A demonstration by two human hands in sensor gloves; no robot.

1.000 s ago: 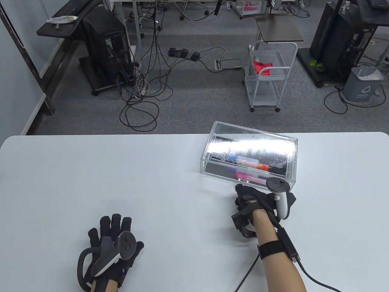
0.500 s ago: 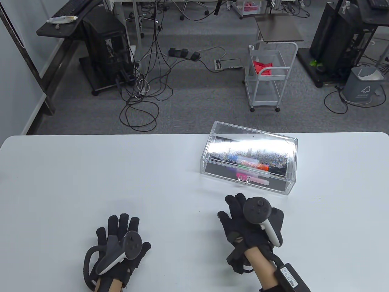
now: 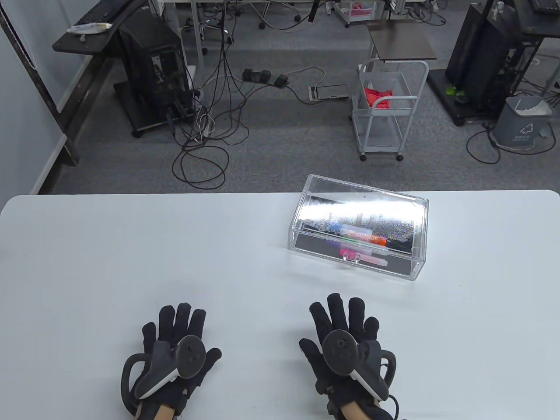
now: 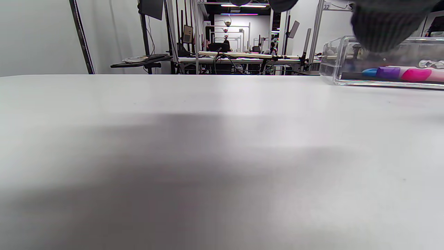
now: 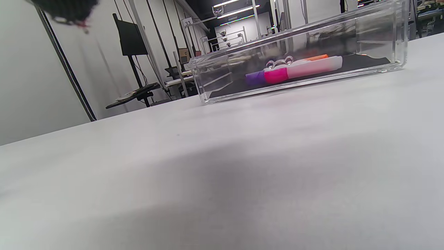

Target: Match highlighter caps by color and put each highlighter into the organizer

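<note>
A clear plastic organizer (image 3: 306,199) (image 5: 395,41) (image 4: 329,59) stands on the white table, right of centre, with its drawer pushed in. Inside lie several capped highlighters: a pink one (image 3: 363,258) (image 5: 295,72) at the front, with purple (image 5: 255,78), blue (image 3: 336,226) (image 4: 369,72), green and orange (image 3: 377,240) ones behind. My left hand (image 3: 177,337) lies flat on the table at the near left, fingers spread, holding nothing. My right hand (image 3: 343,328) lies flat too, near the front edge and well short of the organizer, fingers straight and empty.
The white table (image 3: 153,253) ends at a far edge with grey carpet beyond. On that floor stand a white wire cart (image 3: 387,109), cables (image 3: 205,144), black equipment racks and a grey bin (image 3: 523,120).
My right hand has drawn back from the organizer's front toward me and flattened on the table. The left hand shifted slightly right and forward.
</note>
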